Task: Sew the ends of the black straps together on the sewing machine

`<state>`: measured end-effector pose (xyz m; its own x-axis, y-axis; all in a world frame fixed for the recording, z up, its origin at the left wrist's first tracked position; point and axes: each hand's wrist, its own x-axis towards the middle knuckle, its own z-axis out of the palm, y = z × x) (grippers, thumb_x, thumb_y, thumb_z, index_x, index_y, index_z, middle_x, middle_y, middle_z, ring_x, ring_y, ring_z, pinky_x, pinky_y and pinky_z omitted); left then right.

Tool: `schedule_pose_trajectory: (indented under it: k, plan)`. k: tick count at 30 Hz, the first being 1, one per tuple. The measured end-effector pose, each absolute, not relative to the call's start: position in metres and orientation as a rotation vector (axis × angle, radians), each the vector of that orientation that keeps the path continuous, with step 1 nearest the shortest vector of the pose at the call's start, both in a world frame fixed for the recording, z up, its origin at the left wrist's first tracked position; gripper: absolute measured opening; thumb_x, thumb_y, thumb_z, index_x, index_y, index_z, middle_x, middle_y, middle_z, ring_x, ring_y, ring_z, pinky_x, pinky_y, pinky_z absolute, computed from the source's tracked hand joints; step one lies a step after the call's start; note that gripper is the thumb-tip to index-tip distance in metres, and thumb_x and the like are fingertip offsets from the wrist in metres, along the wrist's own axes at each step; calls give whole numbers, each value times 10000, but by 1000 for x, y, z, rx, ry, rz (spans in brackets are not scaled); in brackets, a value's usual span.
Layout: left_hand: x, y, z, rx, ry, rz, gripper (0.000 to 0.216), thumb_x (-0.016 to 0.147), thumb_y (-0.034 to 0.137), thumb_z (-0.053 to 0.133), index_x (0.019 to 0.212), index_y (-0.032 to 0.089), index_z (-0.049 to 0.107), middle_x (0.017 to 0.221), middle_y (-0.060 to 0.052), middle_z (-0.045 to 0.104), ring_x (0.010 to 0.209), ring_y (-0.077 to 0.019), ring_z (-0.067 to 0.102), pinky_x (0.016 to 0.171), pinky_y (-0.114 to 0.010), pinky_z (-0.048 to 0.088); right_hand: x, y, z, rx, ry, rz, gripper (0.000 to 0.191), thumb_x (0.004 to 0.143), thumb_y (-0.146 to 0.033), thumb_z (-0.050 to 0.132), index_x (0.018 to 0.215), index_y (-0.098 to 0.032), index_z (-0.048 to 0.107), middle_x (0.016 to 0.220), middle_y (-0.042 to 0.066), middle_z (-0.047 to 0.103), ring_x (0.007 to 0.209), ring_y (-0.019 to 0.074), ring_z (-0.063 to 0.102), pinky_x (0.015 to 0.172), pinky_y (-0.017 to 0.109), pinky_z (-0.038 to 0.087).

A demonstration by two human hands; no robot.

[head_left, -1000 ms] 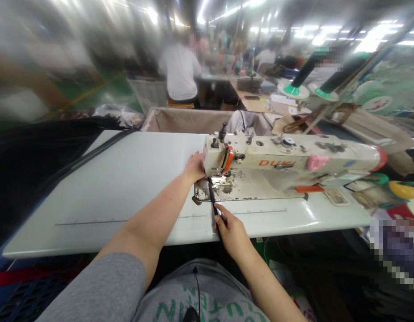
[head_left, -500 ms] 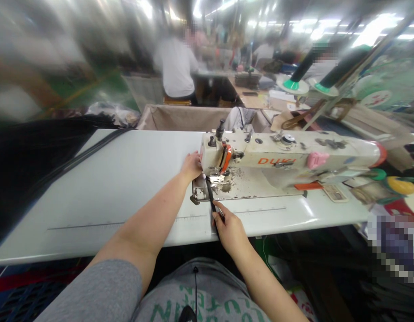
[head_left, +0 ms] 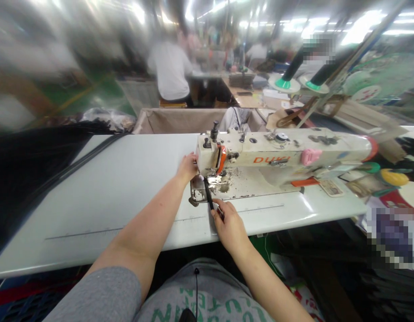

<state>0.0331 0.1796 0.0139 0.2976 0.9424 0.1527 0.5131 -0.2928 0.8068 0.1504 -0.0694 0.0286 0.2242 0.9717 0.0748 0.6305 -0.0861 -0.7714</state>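
Observation:
A sewing machine (head_left: pixel 243 154) with a white body and orange lettering stands on the pale table. A narrow black strap (head_left: pixel 209 195) runs from under its needle area toward me across the metal bed plate. Near the front of that plate, my right hand (head_left: pixel 230 223) pinches the strap between thumb and fingers. My left hand (head_left: pixel 187 167) is at the left end of the machine head, beside the needle area. Its fingertips pass behind the head, so whether they grip anything is hidden.
Long black strips (head_left: pixel 93 152) lie over the table's left side. Behind the table is a fabric-lined bin (head_left: pixel 180 120). Two dark thread cones (head_left: pixel 290 67) stand at the back right. A pink clip-like piece (head_left: pixel 310 156) sits on the machine arm. Further back, a person (head_left: pixel 170 67) sits facing away.
The view has shifted slightly, so the machine appears further left. My right hand, still pinching the strap, is slightly closer to the bed plate. My left hand stays beside the machine head.

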Motion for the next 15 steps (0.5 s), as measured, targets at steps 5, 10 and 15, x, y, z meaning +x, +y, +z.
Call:
schedule_pose_trajectory:
  k: [5,10,15]
  plan:
    - [28,180,18,1615,1295,1005,77,743,247,703,725,179,733,991,-85,793,1210,-351,655,1062,-443,471,156,-77,29,-1716,-1460,482,333,969,-274,572,1277,-194,670,1139,127,616,1035,256,636,969,417,551]
    - [9,168,24,1289,1219,1114,267,726,418,738,767,164,665,761,-51,725,899,-251,701,897,-383,554,158,-84,31,-1650,-1384,457,285,986,-359,588,1157,-163,704,1212,166,596,1142,277,607,1023,436,529]
    - [-18,143,32,1073,1108,1184,363,732,418,779,737,200,489,788,-33,678,857,-182,714,942,-402,586,147,-84,44,-1549,-1391,643,252,993,-400,576,1055,-200,718,1042,109,692,1012,250,644,948,394,533]
